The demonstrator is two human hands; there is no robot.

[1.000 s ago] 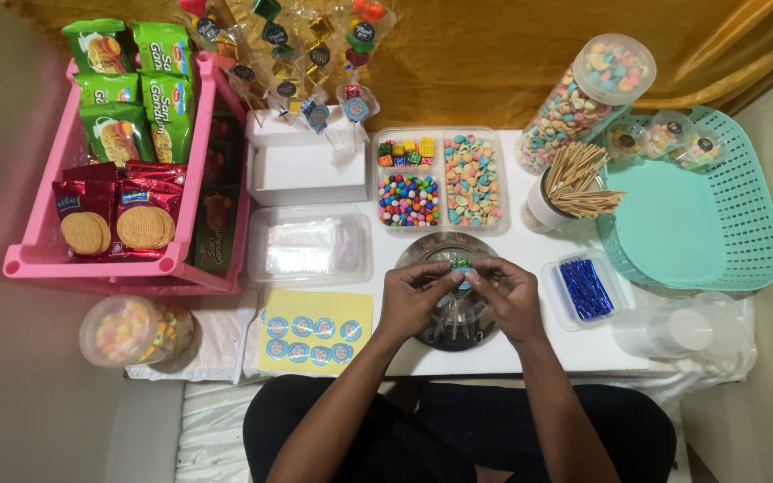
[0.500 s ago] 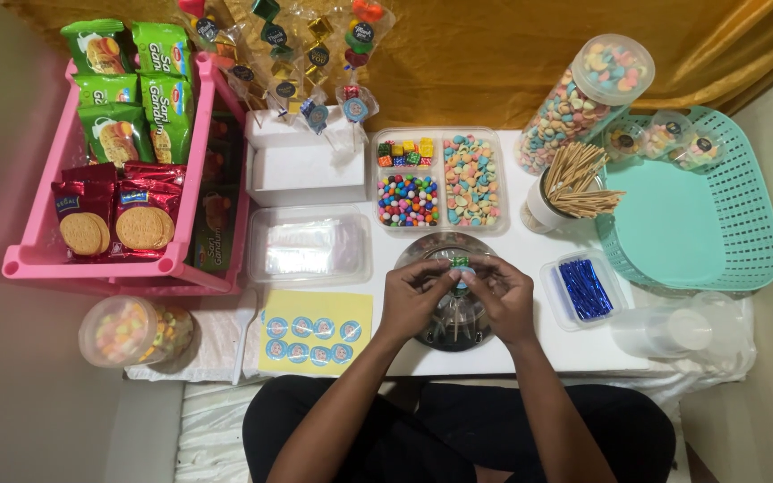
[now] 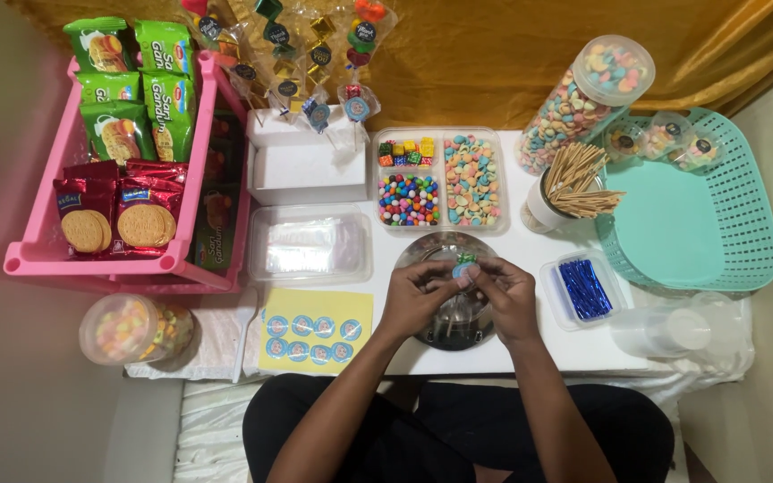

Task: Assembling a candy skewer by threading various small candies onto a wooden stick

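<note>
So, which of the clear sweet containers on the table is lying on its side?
The short round jar at the near left, beside the yellow sticker sheet. The tall jar of pastel sweets only leans, and the divided tray lies flat and open.

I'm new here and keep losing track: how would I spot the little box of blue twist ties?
Start at the big teal basket tray on the right of the white table. Just below its left corner, beside the person's right hand, sits a small clear tub. It alone holds shiny blue strips; the other tubs hold multicoloured sweets.
</note>
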